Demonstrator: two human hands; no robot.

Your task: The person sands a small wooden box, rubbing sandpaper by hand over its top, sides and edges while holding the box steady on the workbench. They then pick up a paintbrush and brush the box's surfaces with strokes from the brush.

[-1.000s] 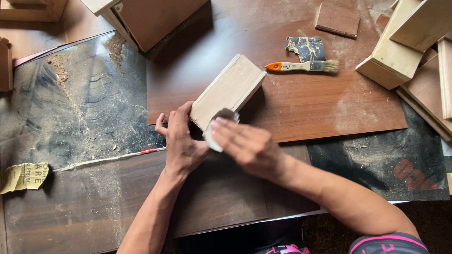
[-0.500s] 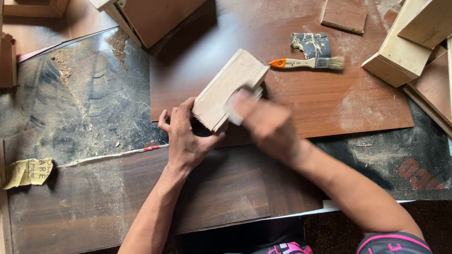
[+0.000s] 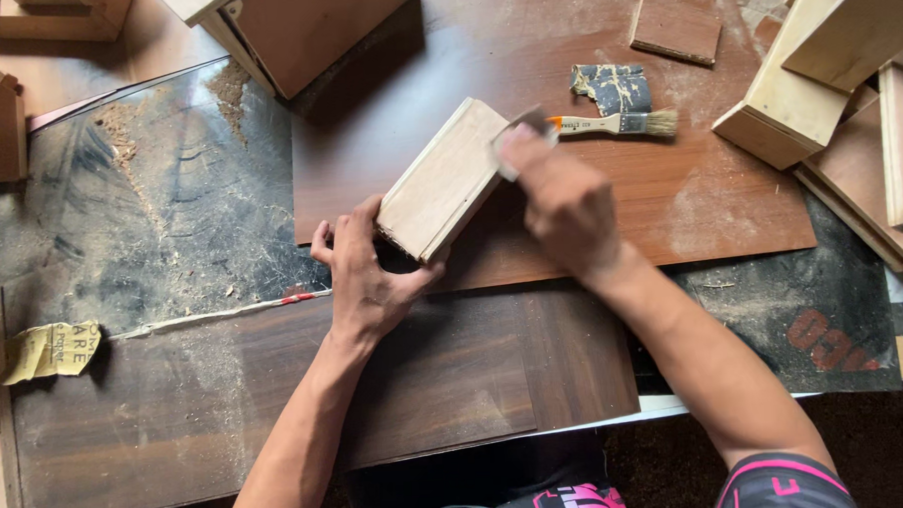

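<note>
A pale wooden block (image 3: 444,176) lies tilted on a reddish-brown board (image 3: 590,219). My left hand (image 3: 364,272) grips the block's near lower end and holds it steady. My right hand (image 3: 560,195) presses a small grey piece of sandpaper (image 3: 519,133) against the block's far right edge; the hand is blurred with motion.
A paintbrush with an orange handle (image 3: 617,124) and a stained rag (image 3: 613,86) lie beyond the block. Wooden boxes and planks (image 3: 816,81) are stacked at the right, a box (image 3: 304,29) at the top, a yellow sandpaper scrap (image 3: 53,350) at the left. Sawdust covers a dark sheet (image 3: 160,204).
My right hand slid with the sandpaper from the block's near end up along its edge to the far end. My left hand kept its hold.
</note>
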